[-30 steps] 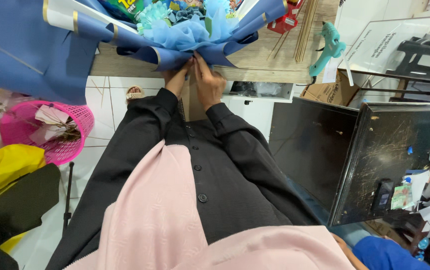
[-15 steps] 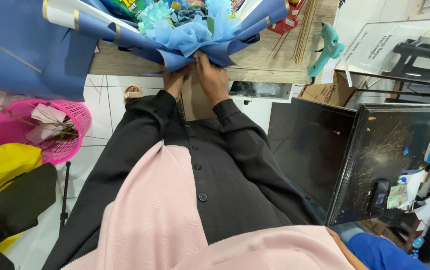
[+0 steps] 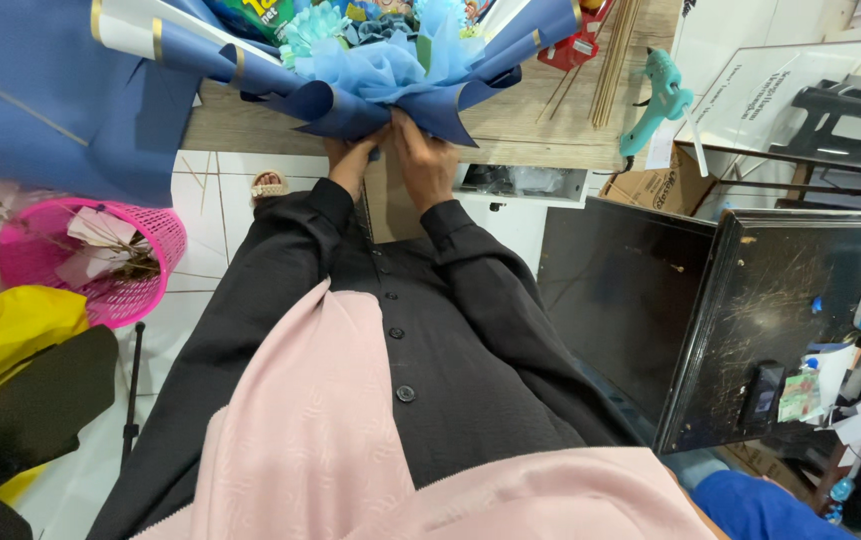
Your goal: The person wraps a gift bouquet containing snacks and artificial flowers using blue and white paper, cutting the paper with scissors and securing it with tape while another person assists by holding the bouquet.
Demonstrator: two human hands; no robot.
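**Both hands gripping the bouquet stem at the table edge**

Right hand (image 3: 425, 165) is closing around the base of the blue bouquet (image 3: 380, 70), and the left hand (image 3: 350, 162) is gripping the same narrow stem part just beside it, so the two hands are touching each other. Compared with a second ago, the hands are sitting almost in the same place; only the view is shifting a little, so the wrapping looks to be held firm while it is being worked on.

Dark blue wrapping paper (image 3: 60, 90) is spreading wide to the far left, hanging over the wooden table (image 3: 540, 120) edge. At the far right, a teal glue gun (image 3: 662, 95) and thin wooden sticks (image 3: 610, 55) are lying near. A pink basket (image 3: 90, 260) is standing on the floor at left, and a black cabinet (image 3: 750, 330) is closing the right side. Open room is mostly below the hands, toward the body.
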